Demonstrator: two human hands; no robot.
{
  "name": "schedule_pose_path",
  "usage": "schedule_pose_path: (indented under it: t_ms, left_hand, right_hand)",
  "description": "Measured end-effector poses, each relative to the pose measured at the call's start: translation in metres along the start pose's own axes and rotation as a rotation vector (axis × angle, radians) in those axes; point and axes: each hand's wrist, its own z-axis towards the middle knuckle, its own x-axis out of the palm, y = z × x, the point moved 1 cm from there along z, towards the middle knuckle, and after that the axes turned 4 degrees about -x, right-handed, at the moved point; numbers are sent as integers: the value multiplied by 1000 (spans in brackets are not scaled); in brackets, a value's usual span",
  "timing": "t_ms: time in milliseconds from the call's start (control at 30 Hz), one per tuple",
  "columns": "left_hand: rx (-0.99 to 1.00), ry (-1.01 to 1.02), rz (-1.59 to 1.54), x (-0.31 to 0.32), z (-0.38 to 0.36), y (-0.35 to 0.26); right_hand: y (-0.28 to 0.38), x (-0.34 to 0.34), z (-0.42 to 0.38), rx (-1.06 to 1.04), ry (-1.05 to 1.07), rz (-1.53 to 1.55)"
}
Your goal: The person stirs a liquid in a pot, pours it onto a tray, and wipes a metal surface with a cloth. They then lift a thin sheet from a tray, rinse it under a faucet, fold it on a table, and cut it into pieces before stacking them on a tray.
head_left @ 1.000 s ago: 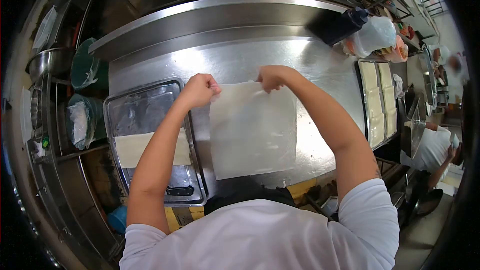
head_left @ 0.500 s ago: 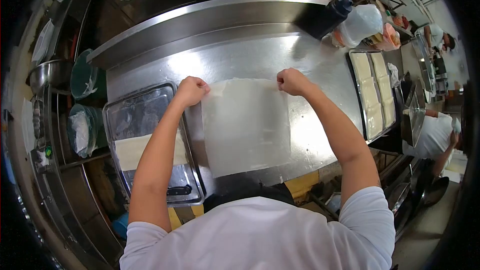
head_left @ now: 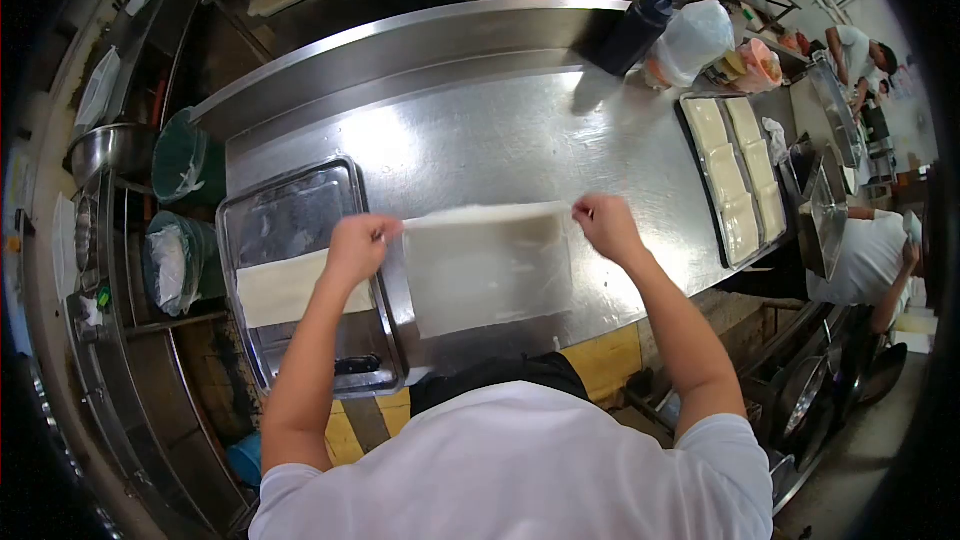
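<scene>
A thin, translucent pale sheet [head_left: 488,275] lies on the steel table in front of me, its far edge showing as a whiter band. My left hand [head_left: 362,248] is closed in a pinch at the far left corner of this sheet. At the opposite corner, my right hand [head_left: 610,228] is pinched too, its fingertips right at the sheet's edge and slightly blurred. Left of the sheet, a metal tray [head_left: 300,195] holds a pale, flat rectangular piece [head_left: 280,290], partly behind my left forearm. A black-handled knife [head_left: 357,365] lies near the tray's front edge.
A dark tray [head_left: 713,180] with several pale rectangular pieces stands at the table's right. Behind it are a dark bottle [head_left: 635,35] and plastic bags [head_left: 693,43]. A raised steel ledge [head_left: 420,50] runs along the back. Green bins [head_left: 185,255] stand left; a person [head_left: 855,260] is at right.
Both hands have moved toward my body, and the sheet's far edge has come nearer with them. The visible sheet is shorter from front to back. The camera view has shifted slightly.
</scene>
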Motion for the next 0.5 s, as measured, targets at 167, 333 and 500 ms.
schedule_pose_path:
  t_ms: [167,333,500]
  left_hand:
    - [100,159,142,23,-55,-1]
    - [236,128,212,47,-46,-8]
    - [260,168,292,74,-4,-36]
  right_hand:
    - [-10,42,-74,40,139,-20]
    - [22,56,-70,-31,36,63]
    - [65,93,-37,-216,66,18]
